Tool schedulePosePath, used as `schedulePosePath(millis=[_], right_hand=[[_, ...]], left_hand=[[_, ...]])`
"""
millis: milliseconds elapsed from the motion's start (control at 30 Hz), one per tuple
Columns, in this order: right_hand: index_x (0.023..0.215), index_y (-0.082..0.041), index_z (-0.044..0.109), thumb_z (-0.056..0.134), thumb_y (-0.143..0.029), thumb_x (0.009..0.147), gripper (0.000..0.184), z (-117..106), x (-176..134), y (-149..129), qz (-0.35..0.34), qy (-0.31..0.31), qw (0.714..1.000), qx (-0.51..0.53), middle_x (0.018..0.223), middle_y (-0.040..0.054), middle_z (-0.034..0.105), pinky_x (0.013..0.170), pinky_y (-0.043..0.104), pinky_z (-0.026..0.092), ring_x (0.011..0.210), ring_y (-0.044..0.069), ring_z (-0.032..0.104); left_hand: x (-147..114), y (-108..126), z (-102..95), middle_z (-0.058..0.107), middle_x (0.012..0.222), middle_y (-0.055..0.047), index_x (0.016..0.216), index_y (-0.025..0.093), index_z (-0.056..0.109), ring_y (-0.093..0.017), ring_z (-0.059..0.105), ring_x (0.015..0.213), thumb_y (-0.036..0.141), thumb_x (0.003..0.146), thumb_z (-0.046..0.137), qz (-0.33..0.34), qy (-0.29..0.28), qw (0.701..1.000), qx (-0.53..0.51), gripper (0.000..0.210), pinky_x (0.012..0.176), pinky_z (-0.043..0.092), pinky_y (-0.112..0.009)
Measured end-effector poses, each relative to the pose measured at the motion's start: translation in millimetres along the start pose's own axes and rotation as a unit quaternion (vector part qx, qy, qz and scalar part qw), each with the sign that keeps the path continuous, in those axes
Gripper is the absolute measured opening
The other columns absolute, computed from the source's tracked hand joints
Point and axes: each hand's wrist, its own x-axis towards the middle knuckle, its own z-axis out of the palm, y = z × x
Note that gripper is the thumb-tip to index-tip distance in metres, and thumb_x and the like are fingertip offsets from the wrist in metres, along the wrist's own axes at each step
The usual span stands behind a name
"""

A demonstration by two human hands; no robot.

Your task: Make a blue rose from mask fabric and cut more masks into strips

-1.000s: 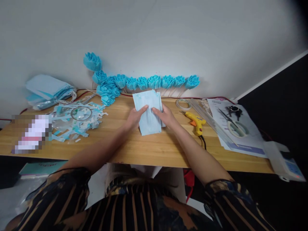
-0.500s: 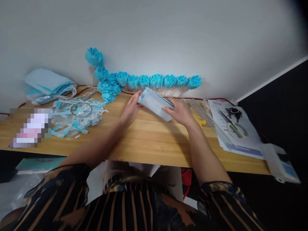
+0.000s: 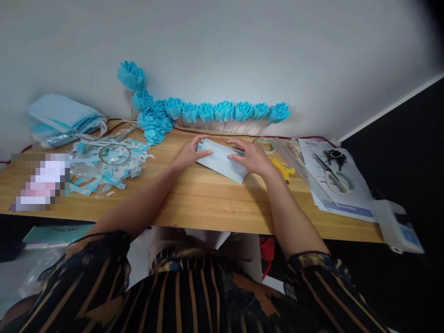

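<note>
pixelated item [image 3: 40, 181]: unreadable | glue gun [image 3: 286, 172]: partly behind right hand [image 3: 252, 157]

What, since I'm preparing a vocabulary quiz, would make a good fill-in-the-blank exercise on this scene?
1. The left hand and right hand hold pale ____ sheets.
2. The glue gun is ____.
3. The scissors lie nearer the ____ hand.

Missing words: blue; yellow; right.

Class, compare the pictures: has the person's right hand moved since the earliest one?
Yes: judged against the yellow glue gun, the right hand has moved rightward, now hiding the nozzle.
</note>
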Motion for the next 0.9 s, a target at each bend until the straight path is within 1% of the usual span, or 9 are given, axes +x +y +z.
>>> schedulePosePath(millis=[100, 200, 300, 367, 500, 600, 733, 833, 900], right_hand=[[0.134, -0.027, 0.063, 0.075, -0.03, 0.078, 0.057, 2, 4, 9, 0.024, 0.045, 0.995, 0.084, 0.129, 0.0044, 0.071, 0.103, 0.044, 0.051, 0.118, 0.026, 0.067], [0.136, -0.023, 0.06, 0.08, -0.04, 0.071, 0.07, 12, 8, 21, 0.068, 0.109, 0.968, 0.217, 0.141, 0.007, 0.064, 0.107, 0.042, 0.049, 0.127, 0.027, 0.06], [0.13, -0.021, 0.063, 0.084, -0.048, 0.062, 0.076, 28, 11, 31, 0.105, 0.094, 0.916, 0.376, 0.137, 0.0087, 0.066, 0.105, 0.04, 0.052, 0.122, 0.026, 0.064], [0.119, -0.019, 0.067, 0.088, -0.047, 0.056, 0.072, 38, 13, 36, 0.126, 0.074, 0.893, 0.425, 0.127, 0.0092, 0.072, 0.103, 0.041, 0.054, 0.113, 0.026, 0.068], [0.101, -0.019, 0.073, 0.09, -0.046, 0.053, 0.057, 48, 15, 44, 0.131, 0.122, 0.881, 0.437, 0.112, 0.0063, 0.078, 0.106, 0.043, 0.051, 0.106, 0.025, 0.07], [0.094, -0.02, 0.075, 0.09, -0.044, 0.053, 0.05, 50, 15, 47, 0.135, 0.107, 0.881, 0.44, 0.107, 0.0053, 0.079, 0.107, 0.044, 0.05, 0.103, 0.025, 0.071], [0.092, -0.019, 0.076, 0.093, -0.041, 0.048, 0.052, 50, 13, 47, 0.157, 0.096, 0.883, 0.431, 0.103, 0.0056, 0.08, 0.102, 0.043, 0.052, 0.1, 0.025, 0.072], [0.091, -0.018, 0.076, 0.093, -0.043, 0.048, 0.053, 49, 12, 47, 0.185, 0.1, 0.883, 0.42, 0.1, 0.0066, 0.08, 0.097, 0.043, 0.054, 0.096, 0.025, 0.072], [0.089, -0.017, 0.076, 0.093, -0.043, 0.047, 0.052, 48, 12, 48, 0.197, 0.095, 0.884, 0.413, 0.098, 0.0073, 0.08, 0.095, 0.043, 0.055, 0.094, 0.026, 0.073]], left_hand=[[0, -2, 1.1, 0.073, 0.097, -0.006, 0.102, 0.015, 0.067, -0.022, 0.067, 0.088, 0.046, 0.065, 0.085, -0.06, 0.043, 0.996, -0.043, 0.052, 0.082, 0.055, -0.035], [2, -4, 3.0, 0.075, 0.097, -0.005, 0.101, 0.016, 0.064, -0.02, 0.068, 0.088, 0.044, 0.064, 0.085, -0.04, 0.096, 0.987, -0.126, 0.051, 0.084, 0.056, -0.034], [4, -4, 4.7, 0.076, 0.101, -0.006, 0.104, 0.016, 0.062, -0.021, 0.069, 0.093, 0.044, 0.063, 0.086, -0.015, 0.124, 0.976, -0.178, 0.054, 0.088, 0.056, -0.035], [4, -3, 5.1, 0.076, 0.103, -0.006, 0.105, 0.017, 0.062, -0.022, 0.069, 0.097, 0.046, 0.064, 0.086, -0.004, 0.131, 0.976, -0.177, 0.055, 0.089, 0.056, -0.035], [1, 2, 2.5, 0.073, 0.115, -0.008, 0.115, 0.017, 0.062, -0.024, 0.067, 0.107, 0.05, 0.072, 0.081, 0.032, 0.106, 0.987, -0.116, 0.058, 0.095, 0.053, -0.036], [0, 1, -1.6, 0.065, 0.131, -0.012, 0.129, 0.016, 0.058, -0.028, 0.061, 0.121, 0.048, 0.07, 0.083, 0.035, 0.067, 0.995, -0.068, 0.071, 0.103, 0.049, -0.039], [2, -5, -5.2, 0.054, 0.145, -0.017, 0.144, 0.016, 0.047, -0.033, 0.052, 0.133, 0.044, 0.067, 0.084, 0.007, 0.045, 0.998, -0.03, 0.091, 0.111, 0.045, -0.045], [3, -7, -5.4, 0.047, 0.152, -0.018, 0.151, 0.016, 0.038, -0.033, 0.048, 0.138, 0.036, 0.067, 0.083, 0.008, 0.053, 0.999, -0.008, 0.097, 0.114, 0.042, -0.046], [4, -5, -5.5, 0.048, 0.151, -0.019, 0.152, 0.014, 0.035, -0.032, 0.05, 0.135, 0.029, 0.067, 0.08, 0.002, 0.041, 0.999, 0.006, 0.098, 0.113, 0.043, -0.045]])
